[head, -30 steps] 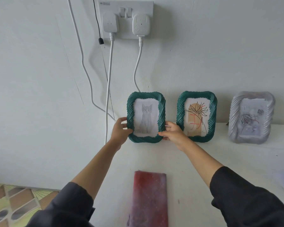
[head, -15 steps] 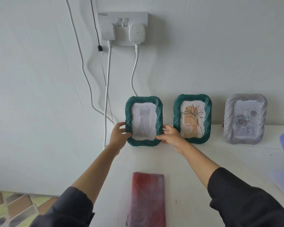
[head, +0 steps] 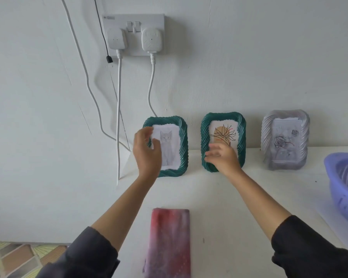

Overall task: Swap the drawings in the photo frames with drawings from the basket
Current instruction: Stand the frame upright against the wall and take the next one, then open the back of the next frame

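Note:
Three photo frames lean against the white wall at the back of the table. The left green frame (head: 182,149) holds a pencil drawing of a cat. My left hand (head: 147,151) hovers in front of its left side with loosely curled fingers, holding nothing. The middle green frame (head: 240,135) holds a flower drawing, and my right hand (head: 222,158) is in front of its lower half, fingers relaxed and spread. The silver frame (head: 284,139) with a rose drawing stands at the right. A purple basket (head: 338,189) shows at the right edge.
A folded red-purple cloth (head: 169,243) lies on the white table (head: 219,197) near me. A wall socket (head: 133,35) with two plugs sits above the frames, and white cables (head: 119,117) hang down to the table's left back corner. Patterned floor (head: 14,257) shows at the bottom left.
Both hands let go of the cat frame, which now stands against the wall. My right hand moved right, in front of the middle frame. The view shifted, showing more of the basket.

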Demonstrator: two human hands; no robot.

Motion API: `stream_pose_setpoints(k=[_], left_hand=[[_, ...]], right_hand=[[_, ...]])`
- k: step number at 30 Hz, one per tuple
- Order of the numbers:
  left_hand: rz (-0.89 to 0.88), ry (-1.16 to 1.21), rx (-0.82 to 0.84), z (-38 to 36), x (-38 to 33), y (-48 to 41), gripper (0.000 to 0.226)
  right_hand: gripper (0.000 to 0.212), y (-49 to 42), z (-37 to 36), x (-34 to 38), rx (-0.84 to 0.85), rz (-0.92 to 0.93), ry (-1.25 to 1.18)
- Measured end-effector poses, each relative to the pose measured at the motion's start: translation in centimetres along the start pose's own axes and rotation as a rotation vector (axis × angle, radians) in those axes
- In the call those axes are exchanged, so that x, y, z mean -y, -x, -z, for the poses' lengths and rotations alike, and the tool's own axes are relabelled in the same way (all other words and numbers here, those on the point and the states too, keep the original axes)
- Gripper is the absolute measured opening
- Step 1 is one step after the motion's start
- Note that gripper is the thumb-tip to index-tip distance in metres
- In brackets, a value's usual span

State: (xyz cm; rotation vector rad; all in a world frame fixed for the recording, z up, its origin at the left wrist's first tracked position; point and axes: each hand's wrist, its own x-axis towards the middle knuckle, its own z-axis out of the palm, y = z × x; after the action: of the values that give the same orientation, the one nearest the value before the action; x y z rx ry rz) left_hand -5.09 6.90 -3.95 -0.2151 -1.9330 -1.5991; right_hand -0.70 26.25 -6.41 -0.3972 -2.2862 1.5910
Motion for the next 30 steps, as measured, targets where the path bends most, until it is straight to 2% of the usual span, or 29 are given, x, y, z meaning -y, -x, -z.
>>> stream_pose_setpoints(k=[3, 6, 8, 11, 15, 23, 30], left_hand=[[-0.112, 0.081, 0.231, -2.6, -2.1, 1.0, 0.031], [-0.055, 0.080, 0.561, -5.4, -3.1, 2.4, 0.035], [0.039, 0.016, 0.729, -7.3, -3.0, 3.2, 0.053], [0.156, -0.115, 0.880, -9.2, -2.3, 3.9, 0.086], [0.186, -0.140, 0.934, -10.2, -1.7, 4.3, 0.097], [0.267, -0.107, 0.766, -9.1, -2.0, 5.2, 0.079], [0.284, -0.064, 0.800, -7.3, -4.2, 6.9, 0.065]], right_hand=[[0.033, 0.0, 2.7, 0.1, -0.297, 0.121, 0.053], [0.047, -0.6, 5.5, -0.7, -0.466, 0.182, 0.120], [0.061, -1.2, 6.9, -1.5, -0.429, 0.172, 0.153], [0.077, -1.9, 8.2, -2.4, -0.203, 0.121, 0.146], [0.087, -2.6, 9.2, -3.0, 0.046, 0.069, 0.109], [0.080, -0.7, 11.0, -3.6, 0.007, 0.120, 0.058], [0.068, 3.6, 14.1, -3.0, -0.006, 0.152, -0.096]])
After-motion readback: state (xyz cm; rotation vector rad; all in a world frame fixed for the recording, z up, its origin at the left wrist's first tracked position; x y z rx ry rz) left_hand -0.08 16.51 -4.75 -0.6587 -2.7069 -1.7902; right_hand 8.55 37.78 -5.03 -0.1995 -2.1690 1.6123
